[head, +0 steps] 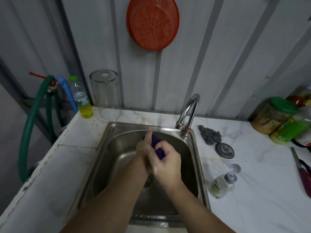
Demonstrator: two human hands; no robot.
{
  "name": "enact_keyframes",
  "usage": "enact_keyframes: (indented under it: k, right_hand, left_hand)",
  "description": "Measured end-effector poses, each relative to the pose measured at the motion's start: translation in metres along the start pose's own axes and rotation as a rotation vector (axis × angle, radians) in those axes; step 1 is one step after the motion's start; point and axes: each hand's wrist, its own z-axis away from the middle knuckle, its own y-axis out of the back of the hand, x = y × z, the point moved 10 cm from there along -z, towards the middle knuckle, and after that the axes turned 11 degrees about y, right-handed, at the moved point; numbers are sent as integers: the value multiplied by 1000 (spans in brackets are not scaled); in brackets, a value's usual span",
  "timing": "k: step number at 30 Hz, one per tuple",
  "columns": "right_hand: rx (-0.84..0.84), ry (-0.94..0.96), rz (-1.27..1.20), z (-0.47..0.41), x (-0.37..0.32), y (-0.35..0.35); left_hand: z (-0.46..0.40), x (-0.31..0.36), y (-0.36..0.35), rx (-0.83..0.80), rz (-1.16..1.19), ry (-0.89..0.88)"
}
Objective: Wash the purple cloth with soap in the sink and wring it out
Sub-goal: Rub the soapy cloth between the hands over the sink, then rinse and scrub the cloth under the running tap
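**Both hands closed on the bunched purple cloth over the sink**

The purple cloth (157, 147) is gathered into a short roll whose long axis runs from about 5 o'clock up to 11 o'clock, and that line appears to be what a wringing twist would turn about. The right hand (165, 163) is curled shut around the nearer, lower end; the left hand (144, 148) is closed around the farther end, thumb pointing toward 12 o'clock. Only a narrow strip of cloth shows between them, so the hands nearly touch. The right hand is the nearer to the person. Whether suds are on the cloth cannot be told.

The bundle hangs above the steel sink (107, 138), over the basin and beyond the drain. No stream shows from the faucet (188, 111), at 1 o'clock.

On the white counter (252, 182), a small clear bottle (222, 184) lies at 4 o'clock and a metal scourer (210, 134) at 2 o'clock. Farther off at 10 o'clock stand a bottle of yellow liquid (82, 100) and a tall glass (106, 95), against the corrugated wall.
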Motion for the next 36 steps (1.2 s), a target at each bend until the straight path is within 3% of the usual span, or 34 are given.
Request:
enact_keyframes:
  k: [3, 6, 8, 13, 16, 19, 21, 25, 30, 33, 36]
  right_hand:
    - [126, -151, 87, -19, 22, 18]
    - [114, -468, 168, -37, 74, 43]
    - [92, -567, 171, -31, 88, 48]
    - [133, -205, 183, 1, 35, 28]
    - [105, -31, 233, -15, 15, 29]
    - [102, -189, 324, -44, 39, 46]
    - [38, -352, 335, -58, 64, 55]
    - [-107, -654, 292, -56, 93, 59]
    - [-159, -896, -159, -60, 99, 51]
    - [-364, -896, -113, -72, 100, 61]
    - [-518, -751, 173, -102, 109, 95]
  left_hand:
    - [8, -1, -12, 8, -28, -34]
    - [18, -8, -31, -74, -74, -97]
    - [19, -11, -36, -54, -124, -112]
    - [0, -1, -9, 161, -109, -88]
    - [3, -5, -27, -15, -163, -202]
    - [4, -29, -47, -161, -8, -32]
    - [6, -41, -63, -290, 66, 72]
    - [3, -40, -73, -376, 25, 64]
    - [5, -26, -73, -407, 14, 9]
    - [2, -19, -75, -423, 45, -31]
    - [-1, -15, -70, -366, 68, -14]
